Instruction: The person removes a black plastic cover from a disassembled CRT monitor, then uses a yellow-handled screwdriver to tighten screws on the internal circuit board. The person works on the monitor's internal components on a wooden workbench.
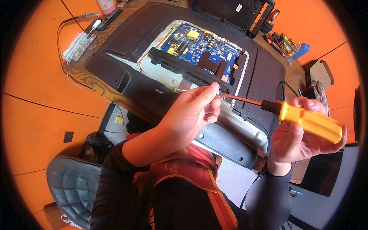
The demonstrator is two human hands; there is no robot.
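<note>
My right hand (pixel 297 134) grips a screwdriver (pixel 312 122) by its yellow handle, the shaft pointing left. At the tip, a small screw (pixel 219 92) is pinched between the thumb and forefinger of my left hand (pixel 191 109). Both hands are raised over the near edge of a black television back (pixel 134 28) lying on the table. Its middle is uncovered, showing a blue circuit board (pixel 209 42) with chips and connectors, set in a white metal frame. A black plastic strip (pixel 180 68) crosses in front of the board.
A black cover panel (pixel 237 13) stands at the back. Tools and a blue bottle (pixel 302 50) lie at the far right, near an open cardboard box (pixel 320 74). A white power strip (pixel 79 46) with cables sits at the left. A grey padded chair (pixel 73 188) is at lower left.
</note>
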